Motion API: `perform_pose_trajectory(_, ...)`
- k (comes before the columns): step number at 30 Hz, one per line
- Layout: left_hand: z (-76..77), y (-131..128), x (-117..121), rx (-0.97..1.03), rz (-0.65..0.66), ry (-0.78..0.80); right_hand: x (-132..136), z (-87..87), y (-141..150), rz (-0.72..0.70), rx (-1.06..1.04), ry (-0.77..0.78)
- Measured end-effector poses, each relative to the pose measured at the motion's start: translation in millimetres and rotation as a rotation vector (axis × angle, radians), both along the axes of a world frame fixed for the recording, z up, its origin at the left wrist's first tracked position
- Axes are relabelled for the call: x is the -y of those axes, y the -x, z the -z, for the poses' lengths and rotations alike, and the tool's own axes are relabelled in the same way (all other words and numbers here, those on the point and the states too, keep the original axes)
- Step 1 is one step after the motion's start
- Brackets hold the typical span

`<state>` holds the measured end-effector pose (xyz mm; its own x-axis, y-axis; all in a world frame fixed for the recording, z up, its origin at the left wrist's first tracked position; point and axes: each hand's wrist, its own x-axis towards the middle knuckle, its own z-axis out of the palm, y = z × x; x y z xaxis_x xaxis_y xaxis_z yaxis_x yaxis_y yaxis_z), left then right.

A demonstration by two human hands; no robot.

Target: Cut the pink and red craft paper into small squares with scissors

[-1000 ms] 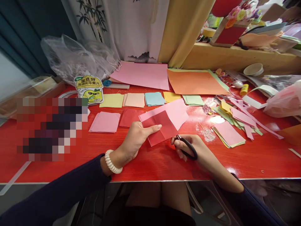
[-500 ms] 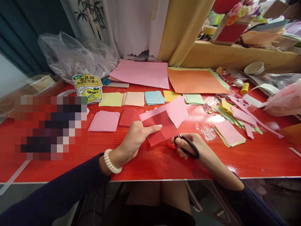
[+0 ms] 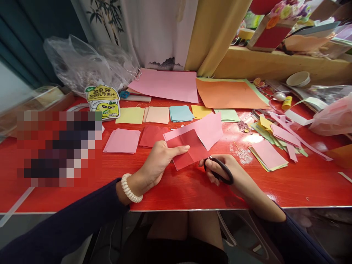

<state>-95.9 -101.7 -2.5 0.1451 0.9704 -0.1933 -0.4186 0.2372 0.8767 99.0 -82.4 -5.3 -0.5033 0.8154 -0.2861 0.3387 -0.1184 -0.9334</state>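
Note:
Pinched in my left hand (image 3: 161,159) are a red paper square (image 3: 185,146) and a larger pink sheet (image 3: 210,128) behind it. The red square lies over the pink, and a slit runs along its right edge, where the pink flap bends away. My right hand (image 3: 220,170) grips black-handled scissors (image 3: 227,175) with fingers through the loops. The blades reach the lower right corner of the papers and are mostly hidden. Just behind my left hand lie a red paper stack (image 3: 152,135) and a pink paper stack (image 3: 122,140).
Yellow-green (image 3: 129,115), peach (image 3: 157,114), blue (image 3: 180,113), yellow and light green paper stacks form a row behind. Large pink (image 3: 170,84) and orange sheets (image 3: 231,93) lie farther back. Cut strips (image 3: 284,135) and a pink stack (image 3: 268,154) are at right. A yellow pouch (image 3: 103,102) stands left.
The pink flap has swung slightly outward to the right at the cut. Both hands have stayed almost in place.

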Motion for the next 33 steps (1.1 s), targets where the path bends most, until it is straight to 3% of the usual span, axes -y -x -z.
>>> perform_pose_trajectory(17,-0.4,0.7,-0.5,0.046,0.075,-0.024,-2.4,-5.5,0.4,-0.080,-0.044,-0.015)
perform_pose_trajectory(24,-1.1,-0.4,-0.8,0.032,0.059,0.006,-5.9,1.1,-3.1,-0.103,-0.093,-0.005)
perform_pose_trajectory(33,-1.5,-0.3,0.4,0.002,0.066,-0.026,-4.9,-4.3,1.7,-0.095,-0.043,-0.043)
